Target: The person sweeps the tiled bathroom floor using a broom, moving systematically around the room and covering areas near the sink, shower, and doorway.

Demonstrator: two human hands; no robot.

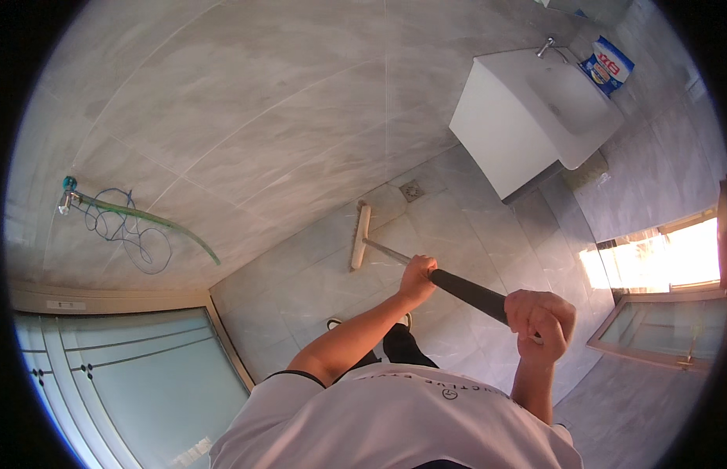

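Note:
Both my hands grip the long handle of a push broom. My left hand is lower on the shaft, at the lower end of the black grip sleeve. My right hand closes round the upper end of the handle, near my right side. The broom's pale, narrow head rests on the grey tiled floor close to the wall, its bristles towards the left. A square floor drain lies a little beyond the head, to its right.
A white washbasin cabinet with a chrome tap and a blue-and-white bag stands at upper right. A green hose hangs from a wall tap at left. Frosted glass doors are lower left, an open window right.

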